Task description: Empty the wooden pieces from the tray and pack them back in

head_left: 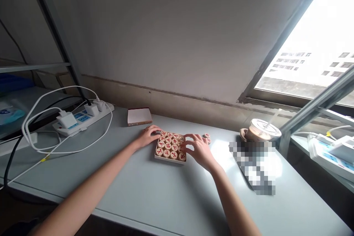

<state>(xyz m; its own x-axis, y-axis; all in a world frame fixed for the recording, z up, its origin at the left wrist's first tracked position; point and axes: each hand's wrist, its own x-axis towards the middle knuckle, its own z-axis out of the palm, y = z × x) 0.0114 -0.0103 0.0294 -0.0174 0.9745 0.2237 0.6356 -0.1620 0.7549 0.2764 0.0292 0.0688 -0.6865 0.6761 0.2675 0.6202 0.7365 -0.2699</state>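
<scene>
A shallow tray-like box (169, 160) holds round wooden Chinese chess pieces (167, 146), laid in rows and marked with red characters. My left hand (148, 136) rests at the box's far left edge, fingers stretched out and touching its side. Over the right-hand column of pieces, my right hand (200, 149) is spread with bent fingertips on or just above them; I see no piece lifted. Two loose chess pieces (207, 135) lie just behind my right hand, one partly hidden by it.
A box lid (139, 122) lies near the wall. White cables and a power strip (83, 118) occupy the left. At right stand a lidded cup with a straw (262, 129) and a blurred-out object (253, 169); another power strip (333, 156) sits beyond the metal frame.
</scene>
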